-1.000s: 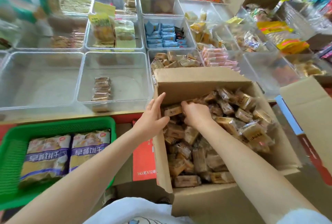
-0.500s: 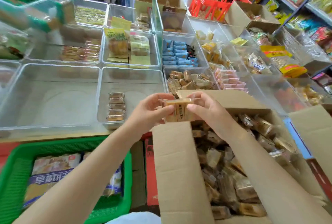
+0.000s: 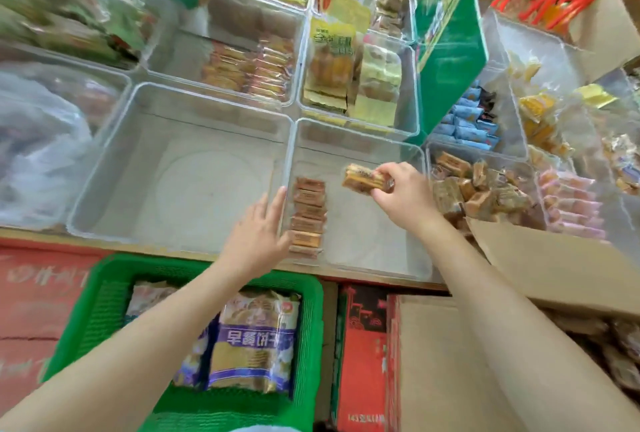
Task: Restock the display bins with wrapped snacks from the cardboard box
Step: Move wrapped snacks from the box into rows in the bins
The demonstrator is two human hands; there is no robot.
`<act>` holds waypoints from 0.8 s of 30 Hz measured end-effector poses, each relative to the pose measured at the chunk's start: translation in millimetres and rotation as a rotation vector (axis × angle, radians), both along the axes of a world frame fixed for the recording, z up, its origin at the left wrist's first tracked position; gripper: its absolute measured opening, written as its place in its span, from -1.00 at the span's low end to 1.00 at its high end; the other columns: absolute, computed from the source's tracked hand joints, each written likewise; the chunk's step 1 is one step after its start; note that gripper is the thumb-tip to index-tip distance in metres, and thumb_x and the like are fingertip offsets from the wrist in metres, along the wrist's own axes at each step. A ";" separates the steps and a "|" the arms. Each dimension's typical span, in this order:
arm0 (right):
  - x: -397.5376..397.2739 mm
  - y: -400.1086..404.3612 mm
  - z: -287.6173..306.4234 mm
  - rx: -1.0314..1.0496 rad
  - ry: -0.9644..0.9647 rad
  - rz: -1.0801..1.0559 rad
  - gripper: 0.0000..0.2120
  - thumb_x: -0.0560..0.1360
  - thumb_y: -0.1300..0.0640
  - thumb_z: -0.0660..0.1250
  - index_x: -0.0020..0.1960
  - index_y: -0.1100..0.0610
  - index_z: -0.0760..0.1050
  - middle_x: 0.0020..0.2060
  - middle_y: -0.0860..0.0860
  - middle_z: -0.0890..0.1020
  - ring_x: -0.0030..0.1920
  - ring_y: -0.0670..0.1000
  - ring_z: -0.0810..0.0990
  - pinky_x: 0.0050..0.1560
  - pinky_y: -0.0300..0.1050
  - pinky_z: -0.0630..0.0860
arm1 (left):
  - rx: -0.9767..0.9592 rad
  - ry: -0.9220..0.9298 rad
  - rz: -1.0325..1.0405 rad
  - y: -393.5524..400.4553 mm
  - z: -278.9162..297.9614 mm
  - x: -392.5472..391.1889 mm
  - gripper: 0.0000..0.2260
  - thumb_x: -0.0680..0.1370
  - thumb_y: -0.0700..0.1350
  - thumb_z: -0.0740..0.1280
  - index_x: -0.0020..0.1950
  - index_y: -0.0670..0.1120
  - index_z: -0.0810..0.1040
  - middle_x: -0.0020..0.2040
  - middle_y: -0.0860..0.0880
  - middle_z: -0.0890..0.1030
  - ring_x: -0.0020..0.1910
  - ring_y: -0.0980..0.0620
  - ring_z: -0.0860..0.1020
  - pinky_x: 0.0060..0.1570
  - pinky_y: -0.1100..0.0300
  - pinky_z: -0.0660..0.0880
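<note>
Wrapped snacks (image 3: 367, 179), a small stack of brown bars in clear film, pinched between thumb and curled fingers of the right hand (image 3: 407, 197) above the near clear display bin (image 3: 360, 135). The stack hangs over the bin's middle, apart from all four walls. Against the bin's left wall lies a row of snacks (image 3: 308, 215), running from mid-bin to the near edge; the floor to the right of that row is bare plastic up to the right wall. Left hand (image 3: 258, 237): fingers straight and spread, holding nothing, lying across the shared rim between this bin and the neighbouring empty bin (image 3: 138, 168), fingertips near the row's far end. The empty bin shows an unbroken floor from rim to rim. Both bins sit at the front edge of the desk (image 3: 363, 274), whose wooden lip runs just below them. Cardboard box (image 3: 554, 265): at lower right, its raised flap just beside the near bin's right corner; loose wrapped pieces show inside at the far right edge. A filled bin (image 3: 485, 189) of similar brown snacks adjoins the near bin on the right. Below the desk edge, a green basket (image 3: 311, 345) holds two large packets, beside a red carton (image 3: 363, 362).
</note>
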State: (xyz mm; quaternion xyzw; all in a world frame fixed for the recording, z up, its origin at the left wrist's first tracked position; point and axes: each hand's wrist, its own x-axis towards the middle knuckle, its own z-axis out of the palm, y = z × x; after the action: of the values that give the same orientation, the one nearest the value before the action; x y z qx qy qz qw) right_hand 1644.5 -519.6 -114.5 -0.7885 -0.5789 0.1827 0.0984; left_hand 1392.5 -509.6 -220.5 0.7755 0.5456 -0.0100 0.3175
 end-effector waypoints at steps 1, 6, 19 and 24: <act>-2.2 15.1 -11.3 -0.010 0.003 0.000 -0.68 0.51 0.21 0.40 0.26 0.14 0.57 0.12 0.11 0.55 0.12 0.12 0.53 -0.02 -0.28 0.26 | 0.044 -0.006 -0.020 -1.9 -8.3 -1.0 -0.32 0.63 0.17 0.08 0.64 0.09 -0.22 0.62 -0.15 0.16 0.45 -0.19 0.37 0.32 -0.14 0.44; -21.0 76.1 -66.6 -0.041 -0.022 0.039 -0.73 0.53 0.23 0.36 0.22 0.16 0.56 0.12 0.14 0.54 0.09 0.17 0.54 0.05 -0.06 0.44 | 0.207 0.024 -0.027 -4.7 -11.0 1.6 -0.37 0.65 0.15 -0.06 0.59 0.09 -0.37 -0.01 -0.08 0.59 -0.34 -0.08 0.52 -0.38 0.09 0.46; -43.6 89.2 -135.4 -0.495 -0.273 0.335 -0.22 0.54 0.29 0.23 0.64 0.09 -0.08 0.54 0.23 0.17 0.46 0.28 0.30 0.36 0.16 0.37 | 0.215 0.062 -0.011 -4.8 -7.9 2.1 -0.33 0.66 0.14 0.02 0.56 0.06 -0.40 -0.11 -0.07 0.58 -0.32 -0.07 0.54 -0.37 0.07 0.48; -45.4 71.7 -116.2 -0.518 -0.210 0.330 -0.31 0.56 0.23 0.20 0.64 0.05 0.03 0.59 0.14 0.10 0.52 0.22 0.21 0.46 0.11 0.28 | 0.203 0.077 -0.018 -4.6 -7.6 2.3 -0.32 0.65 0.13 0.01 0.53 0.08 -0.45 -0.09 -0.07 0.59 -0.28 -0.09 0.56 -0.33 0.07 0.48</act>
State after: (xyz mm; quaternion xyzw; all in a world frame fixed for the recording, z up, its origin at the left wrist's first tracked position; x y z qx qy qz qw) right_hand 1599.2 -447.9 -230.7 -0.6973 -0.6403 0.2552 -0.1967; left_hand 1394.8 -514.2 -228.2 0.8075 0.5486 0.0128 0.2162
